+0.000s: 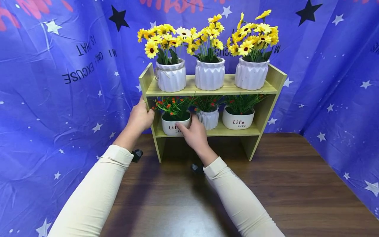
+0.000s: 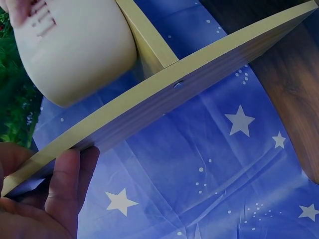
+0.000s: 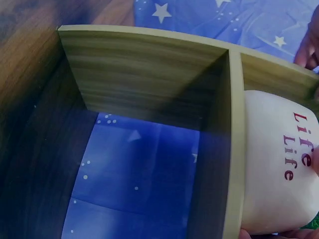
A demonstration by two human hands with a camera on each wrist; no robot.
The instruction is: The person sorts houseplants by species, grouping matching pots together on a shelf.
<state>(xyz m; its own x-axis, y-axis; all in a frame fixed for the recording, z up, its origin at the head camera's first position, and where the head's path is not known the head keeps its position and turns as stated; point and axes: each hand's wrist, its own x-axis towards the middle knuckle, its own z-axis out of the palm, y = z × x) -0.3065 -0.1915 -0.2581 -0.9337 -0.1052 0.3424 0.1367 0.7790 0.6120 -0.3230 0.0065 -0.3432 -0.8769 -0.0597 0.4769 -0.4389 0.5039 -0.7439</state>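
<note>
A small wooden shelf (image 1: 211,132) stands on the table against the curtain. My left hand (image 1: 139,116) grips the edge of its left side panel (image 2: 124,97), thumb on one face and fingers on the other. On the lower board, my right hand (image 1: 195,134) holds the left white "Life" pot (image 1: 170,128), with the thumb across its front and the other fingers around its right side. Green leaves with small orange-red flowers (image 1: 174,104) grow from this pot. In the right wrist view the pot (image 3: 274,164) sits against the lower board; most of that hand is out of frame.
A ribbed white pot (image 1: 209,119) and another "Life" pot (image 1: 237,119) stand further right on the lower board. Three white pots with yellow flowers, one at the middle (image 1: 209,75), line the top board. The brown table (image 1: 284,184) extends in front; blue star-patterned curtain (image 1: 74,98) surrounds it.
</note>
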